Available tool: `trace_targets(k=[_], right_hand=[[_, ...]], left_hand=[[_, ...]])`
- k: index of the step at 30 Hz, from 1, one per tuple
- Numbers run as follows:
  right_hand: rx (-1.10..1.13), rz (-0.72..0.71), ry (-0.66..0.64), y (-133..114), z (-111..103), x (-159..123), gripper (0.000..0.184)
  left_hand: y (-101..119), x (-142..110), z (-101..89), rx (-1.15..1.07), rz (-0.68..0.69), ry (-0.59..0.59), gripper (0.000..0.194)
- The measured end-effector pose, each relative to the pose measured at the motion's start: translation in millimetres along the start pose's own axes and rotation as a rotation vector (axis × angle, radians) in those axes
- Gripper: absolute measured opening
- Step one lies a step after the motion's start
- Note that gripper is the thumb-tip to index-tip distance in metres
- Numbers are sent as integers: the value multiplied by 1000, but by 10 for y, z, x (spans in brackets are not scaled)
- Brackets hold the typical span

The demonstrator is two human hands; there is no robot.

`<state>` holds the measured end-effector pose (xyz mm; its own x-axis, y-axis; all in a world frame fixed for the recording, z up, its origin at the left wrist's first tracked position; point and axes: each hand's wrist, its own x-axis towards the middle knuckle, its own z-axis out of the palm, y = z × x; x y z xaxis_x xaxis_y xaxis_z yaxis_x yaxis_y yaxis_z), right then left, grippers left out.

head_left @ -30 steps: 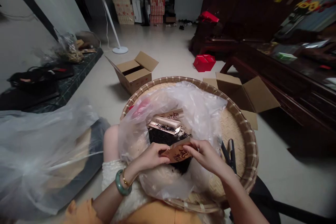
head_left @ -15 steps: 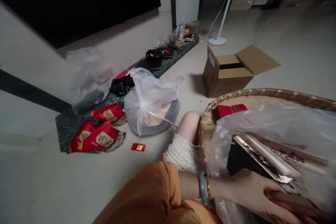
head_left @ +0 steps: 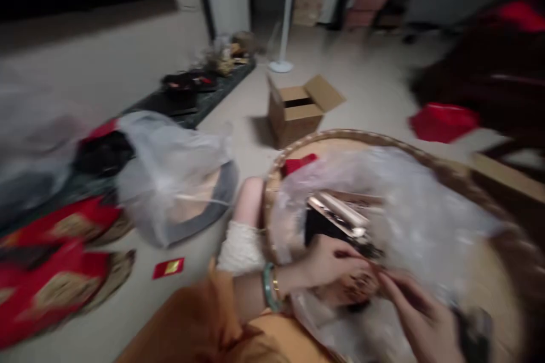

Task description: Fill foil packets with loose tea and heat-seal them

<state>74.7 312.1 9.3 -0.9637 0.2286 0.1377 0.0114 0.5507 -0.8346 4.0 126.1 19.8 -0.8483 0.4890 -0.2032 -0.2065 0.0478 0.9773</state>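
Over a large round woven bamboo tray (head_left: 272, 198), my left hand (head_left: 327, 264), with a green bangle at the wrist, is closed on a brownish packet (head_left: 357, 286) with dark markings. My right hand (head_left: 421, 309) pinches the packet's right edge, fingertips close to those of the left. Motion blur hides the packet's exact kind. Just beyond my hands, shiny pinkish-gold packets (head_left: 340, 212) and a black piece (head_left: 319, 227) lie on a crumpled clear plastic bag (head_left: 404, 198) spread in the tray. A red bundle (head_left: 299, 164) rests by its far left rim.
An open cardboard box (head_left: 298, 119) stands beyond the tray. To the left are a tied white plastic bag (head_left: 157, 164), red printed bags (head_left: 63, 278) and a small red packet (head_left: 168, 267) on the floor. A red bag (head_left: 445, 122) lies at the right.
The view has swung to the right, so the tray shows more fully. My right hand has come into view and meets my left hand at the brownish packet.
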Motion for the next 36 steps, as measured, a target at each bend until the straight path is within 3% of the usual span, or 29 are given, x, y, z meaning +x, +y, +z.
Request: trace_targets(k=[4,7,9,12,15,17,19,22,24,27,29,33,36], right_hand=[[151,109,9,-319,135,65,23],[179,113,44,-362,137,135,23],[144,113,45,-297,16,139,24],[-130,99,236,-20,-348,97,29],[-628,173,427,405,-716,16,48],[-837,275,342,674,-835,-37,54],[-905,373,181,880,-855,-70,58],[-808,453,53,1049,-872,-87,60],[-682,466,107,1062,-956,-103,60],[-423,407,252,872,-1129,-152,65],[-233,301,231,578,-1168,-181,66],[-67,104,-120,-162,-938,-119,58],[-31,42,-284,-491,-681,13,56]], left_hand=[[130,119,-3,-18,-55,-10,19],[134,200,72,-70,-151,-191,29],[113,217,126,-83,-272,-279,35],[74,234,164,-187,-475,-265,47],[56,258,146,-261,-543,-217,59],[73,266,120,-265,-551,-227,59],[115,263,98,-257,-561,-245,59],[200,248,76,-243,-563,-240,59],[245,240,66,-235,-559,-238,58],[277,232,60,-210,-548,-239,55],[277,232,68,-189,-536,-248,53],[252,240,112,-132,-485,-315,46],[233,242,148,-59,-363,-388,33]])
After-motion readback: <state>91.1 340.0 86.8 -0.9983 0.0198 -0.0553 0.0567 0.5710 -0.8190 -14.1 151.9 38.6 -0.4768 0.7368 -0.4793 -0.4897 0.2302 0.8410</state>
